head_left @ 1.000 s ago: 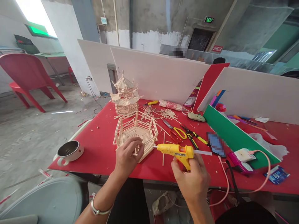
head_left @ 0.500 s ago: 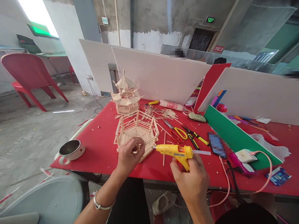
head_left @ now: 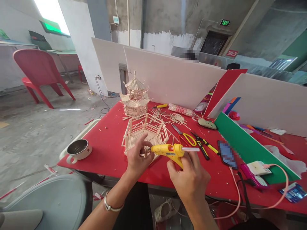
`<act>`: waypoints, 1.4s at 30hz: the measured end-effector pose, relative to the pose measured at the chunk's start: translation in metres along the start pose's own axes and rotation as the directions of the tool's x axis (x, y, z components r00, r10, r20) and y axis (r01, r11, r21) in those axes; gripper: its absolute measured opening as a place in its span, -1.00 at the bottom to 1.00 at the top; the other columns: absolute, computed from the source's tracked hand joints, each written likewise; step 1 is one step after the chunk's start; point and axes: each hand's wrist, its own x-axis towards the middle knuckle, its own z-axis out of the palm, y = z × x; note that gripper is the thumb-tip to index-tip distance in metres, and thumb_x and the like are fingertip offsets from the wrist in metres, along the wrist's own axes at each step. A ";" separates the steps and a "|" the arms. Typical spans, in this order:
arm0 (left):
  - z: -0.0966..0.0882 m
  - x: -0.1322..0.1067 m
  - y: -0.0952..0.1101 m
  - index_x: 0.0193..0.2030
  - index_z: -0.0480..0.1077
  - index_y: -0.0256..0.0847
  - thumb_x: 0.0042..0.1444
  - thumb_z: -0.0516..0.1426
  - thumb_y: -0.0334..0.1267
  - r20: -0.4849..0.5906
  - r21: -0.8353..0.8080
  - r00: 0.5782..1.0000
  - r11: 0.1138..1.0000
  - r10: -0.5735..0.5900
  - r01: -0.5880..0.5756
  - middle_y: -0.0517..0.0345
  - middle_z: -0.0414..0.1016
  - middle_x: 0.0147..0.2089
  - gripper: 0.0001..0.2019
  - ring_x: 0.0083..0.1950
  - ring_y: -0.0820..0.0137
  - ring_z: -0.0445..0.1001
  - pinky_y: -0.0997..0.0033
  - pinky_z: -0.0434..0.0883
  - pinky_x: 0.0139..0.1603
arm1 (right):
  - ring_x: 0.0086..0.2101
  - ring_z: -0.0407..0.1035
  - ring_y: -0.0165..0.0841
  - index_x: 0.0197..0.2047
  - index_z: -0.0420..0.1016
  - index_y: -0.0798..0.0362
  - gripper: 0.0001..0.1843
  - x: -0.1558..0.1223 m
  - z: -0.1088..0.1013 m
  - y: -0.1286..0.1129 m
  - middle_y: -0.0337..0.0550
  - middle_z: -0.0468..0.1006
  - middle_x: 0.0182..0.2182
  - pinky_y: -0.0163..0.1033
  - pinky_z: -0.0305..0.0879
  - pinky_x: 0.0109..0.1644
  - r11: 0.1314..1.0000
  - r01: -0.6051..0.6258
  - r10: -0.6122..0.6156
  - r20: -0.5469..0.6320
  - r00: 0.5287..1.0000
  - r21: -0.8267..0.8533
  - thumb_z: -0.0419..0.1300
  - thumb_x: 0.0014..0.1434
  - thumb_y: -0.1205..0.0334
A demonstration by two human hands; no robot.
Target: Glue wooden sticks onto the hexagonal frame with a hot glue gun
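Note:
In front of me on the red table stands a hexagonal frame of thin wooden sticks [head_left: 158, 135], with a slatted floor and railed sides. My left hand [head_left: 139, 158] is at its near side, pinching a small wooden stick [head_left: 145, 151] that the fingers mostly cover. My right hand [head_left: 189, 174] grips a yellow hot glue gun [head_left: 168, 150] by its handle. Its nozzle points left, right at the left fingertips, and a clear glue stick [head_left: 191, 149] juts from its back. Behind the frame rises a tiered stick pagoda [head_left: 135, 99].
Loose sticks [head_left: 177, 118] and a packed bundle [head_left: 181, 109] lie behind the frame. To the right are scissors [head_left: 189, 139], cutting pliers [head_left: 203, 147], a phone [head_left: 227, 154] and a green board [head_left: 254, 148]. A mug [head_left: 80, 150] stands at the left edge.
The glue gun has moved left, bringing its nozzle to the left fingertips. My left index finger has lifted. The whole view has shifted slightly, with the table sitting farther right.

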 end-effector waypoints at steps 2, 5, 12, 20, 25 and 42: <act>0.000 0.000 0.000 0.30 0.19 -0.04 -0.06 0.15 -0.50 -0.007 -0.005 1.000 1.000 0.007 -0.007 0.28 0.54 -0.28 -0.28 -0.60 0.64 0.09 0.63 0.18 -0.59 | -0.52 0.35 -0.46 -0.24 0.53 0.07 -0.83 0.000 0.001 0.000 -0.21 0.55 -0.35 -0.28 0.08 -0.51 1.000 0.005 -0.005 0.005 1.000 0.006 0.18 0.14 0.20; 0.000 0.001 0.000 0.29 0.21 -0.04 -0.07 0.15 -0.50 -0.012 -0.003 1.000 1.000 0.014 -0.014 0.29 0.54 -0.28 -0.28 -0.59 0.64 0.09 0.63 0.17 -0.59 | -0.51 0.36 -0.46 -0.25 0.53 0.07 -0.83 -0.001 0.002 0.001 -0.21 0.56 -0.35 -0.27 0.07 -0.51 1.000 0.009 -0.009 0.008 1.000 0.018 0.16 0.15 0.21; 0.000 0.001 -0.002 0.29 0.22 -0.03 -0.08 0.16 -0.52 -0.001 -0.018 1.000 1.000 0.015 -0.015 0.29 0.53 -0.27 -0.27 -0.58 0.64 0.09 0.63 0.18 -0.59 | -0.51 0.36 -0.46 -0.24 0.52 0.07 -0.84 -0.001 0.002 0.002 -0.21 0.56 -0.34 -0.27 0.06 -0.51 0.999 0.009 -0.010 0.033 0.999 0.044 0.17 0.14 0.22; 0.000 0.000 0.000 0.27 0.24 -0.04 -0.08 0.15 -0.54 -0.012 -0.020 0.999 0.999 0.036 -0.037 0.29 0.53 -0.28 -0.28 -0.59 0.64 0.08 0.63 0.17 -0.60 | -0.50 0.37 -0.46 -0.28 0.49 0.06 -0.89 0.000 0.002 0.002 -0.22 0.56 -0.35 -0.27 0.05 -0.50 0.998 0.013 -0.016 0.051 0.999 0.059 0.18 0.11 0.25; 0.001 -0.001 0.000 0.27 0.24 -0.04 -0.08 0.15 -0.53 -0.016 -0.018 1.000 1.000 0.024 -0.024 0.29 0.53 -0.27 -0.29 -0.59 0.64 0.08 0.63 0.18 -0.60 | -0.50 0.37 -0.46 -0.28 0.50 0.06 -0.88 0.001 0.001 0.002 -0.21 0.56 -0.34 -0.28 0.05 -0.51 0.998 0.019 -0.022 0.034 0.999 0.062 0.17 0.13 0.25; 0.001 0.000 0.002 0.24 0.26 -0.07 -0.03 0.16 -0.48 -0.020 0.009 0.999 1.000 0.027 -0.027 0.27 0.54 -0.28 -0.37 -0.59 0.65 0.11 0.64 0.19 -0.59 | -0.50 0.36 -0.48 -0.23 0.50 0.06 -0.84 0.002 0.001 0.001 -0.23 0.54 -0.36 -0.29 0.05 -0.54 0.999 0.005 -0.008 0.065 0.998 0.043 0.15 0.12 0.25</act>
